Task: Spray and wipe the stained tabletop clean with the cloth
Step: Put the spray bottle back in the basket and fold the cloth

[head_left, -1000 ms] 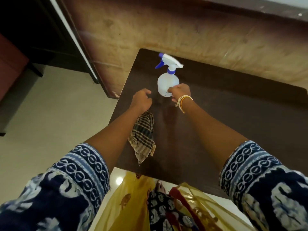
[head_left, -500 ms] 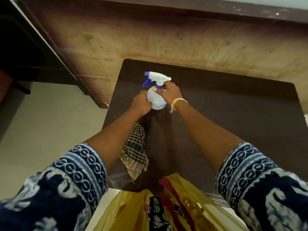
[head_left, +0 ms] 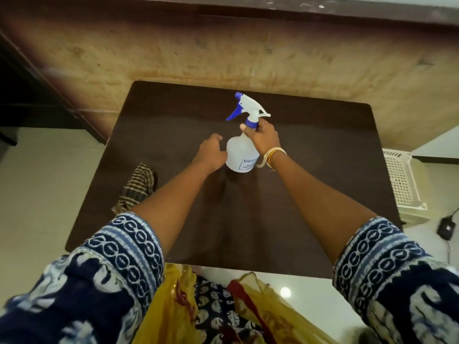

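Farthest left of the left hand (head_left: 211, 155), down beside that forearm, the checked cloth (head_left: 137, 188) lies crumpled at the left edge of the dark tabletop (head_left: 173, 115), one end hanging over the side. No hand touches it. The forearm, coming out of a blue and white patterned sleeve (head_left: 119, 247), crosses in front of the cloth's near end and hides part of it.

The left hand is just to the left of the spray bottle (head_left: 242, 150), its fingers loosely curled and its near side against the lower, rounded body of the bottle. It holds nothing that can be seen; whether the fingertips wrap around the far side of the bottle cannot be told.

The bottle stands between the two hands, upright with a slight tilt, white and translucent, a label low on its near face. Its white head with blue trigger and blue nozzle rises above the right hand and points to the left.

The right hand (head_left: 264, 139) grips the bottle at its neck, thumb and fingers curled around the blue collar just under the trigger. Bangles (head_left: 272, 156) circle that wrist.

Well to the right of the right hand, beyond the table's edge, a white perforated basket (head_left: 402, 182) sits on the pale floor (head_left: 37, 182), with a small black box (head_left: 445, 229) just nearer.
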